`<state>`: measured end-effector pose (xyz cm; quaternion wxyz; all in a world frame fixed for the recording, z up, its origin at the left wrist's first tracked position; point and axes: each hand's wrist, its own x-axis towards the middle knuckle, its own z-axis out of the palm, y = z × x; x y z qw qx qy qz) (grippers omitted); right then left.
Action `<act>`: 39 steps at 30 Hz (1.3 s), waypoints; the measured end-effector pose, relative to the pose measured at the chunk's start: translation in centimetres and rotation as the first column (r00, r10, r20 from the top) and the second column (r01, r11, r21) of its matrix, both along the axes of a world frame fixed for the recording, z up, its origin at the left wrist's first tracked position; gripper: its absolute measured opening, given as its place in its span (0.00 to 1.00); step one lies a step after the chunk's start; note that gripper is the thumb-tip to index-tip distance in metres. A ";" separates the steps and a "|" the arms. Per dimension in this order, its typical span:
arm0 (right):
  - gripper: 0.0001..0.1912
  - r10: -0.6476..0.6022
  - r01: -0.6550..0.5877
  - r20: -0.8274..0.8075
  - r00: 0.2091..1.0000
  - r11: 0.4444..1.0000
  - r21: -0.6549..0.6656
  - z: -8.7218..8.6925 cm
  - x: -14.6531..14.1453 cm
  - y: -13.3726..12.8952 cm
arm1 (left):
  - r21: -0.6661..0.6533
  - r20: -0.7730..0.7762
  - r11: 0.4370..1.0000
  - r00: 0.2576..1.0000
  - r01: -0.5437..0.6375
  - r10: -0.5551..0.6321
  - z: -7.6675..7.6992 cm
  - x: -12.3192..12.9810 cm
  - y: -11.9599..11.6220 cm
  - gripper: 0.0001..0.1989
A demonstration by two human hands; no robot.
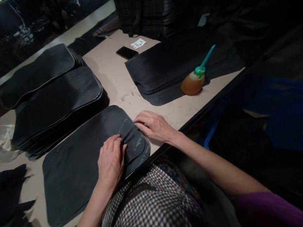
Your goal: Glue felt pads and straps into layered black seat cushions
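A dark sheet piece with rounded corners (73, 166) lies flat at the table's front edge. On its right end sits a smaller dark piece (134, 143) with pale printed marks, slightly rumpled. My left hand (111, 159) rests on top of the sheet with bent fingers spread, fingertips touching beside the smaller piece. At the right-hand edge of the pieces, my right hand (152, 125) has its thumb and fingers closed on the rim. Its fingertips partly hide which layers are between them.
Two stacks of dark pieces (57, 95) stand behind on the left. Further right are more dark sheets (161, 73), a bottle of amber liquid with a green spout (193, 83), a phone (126, 52) and a white paper (138, 43). Dark scraps (7, 196) lie at left.
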<state>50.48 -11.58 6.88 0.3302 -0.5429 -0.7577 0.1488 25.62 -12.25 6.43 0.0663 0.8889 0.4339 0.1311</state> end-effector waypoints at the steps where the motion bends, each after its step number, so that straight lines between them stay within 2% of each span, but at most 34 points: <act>1: 0.07 0.001 -0.001 0.035 0.999 1.000 -0.009 0.1 0.0 -0.1 | 0.014 -0.007 1.000 1.000 0.001 -0.001 -0.1 0.1 -0.1 0.12; 4: 0.05 -0.025 0.030 0.110 0.994 0.999 -0.041 0.2 -0.1 0.0 | 0.041 -0.034 0.999 0.999 0.012 -0.010 -0.2 0.1 -0.2 0.12; 9: 0.09 -0.084 0.098 0.170 0.982 0.992 -0.076 0.1 -0.8 0.1 | 0.060 -0.051 0.998 0.999 0.014 -0.011 0.0 0.1 -0.2 0.11; 18: 0.08 -0.245 0.273 0.202 0.948 0.954 -0.123 0.0 -3.2 -0.4 | 0.074 -0.037 0.997 0.999 0.008 -0.005 -0.3 0.0 -0.3 0.13; 22: 0.07 -0.286 0.308 0.162 0.944 0.943 -0.128 0.1 -4.0 -0.4 | 0.072 -0.014 0.997 1.000 0.001 0.000 -0.3 0.0 -0.4 0.12; 25: 0.08 -0.280 0.292 0.125 0.952 0.953 -0.085 0.0 -4.3 -0.4 | 0.067 -0.004 0.998 1.000 -0.005 0.005 -0.3 -0.1 -0.4 0.12; 29: 0.05 -0.199 0.201 0.093 0.976 0.979 -0.021 -0.1 -4.2 -0.2 | 0.064 0.006 0.998 1.000 -0.010 0.009 -0.3 -0.1 -0.4 0.12; 36: 0.05 -0.173 0.163 -0.017 0.985 0.953 -0.257 0.6 -2.8 0.4 | 0.044 0.002 0.999 1.000 -0.005 0.005 -0.2 -0.3 -0.4 0.14; 39: 0.13 -0.167 0.142 -0.057 0.984 0.942 -0.303 0.7 -2.5 0.7 | 0.034 0.013 0.999 1.000 0.012 -0.013 -0.1 -0.4 -0.5 0.16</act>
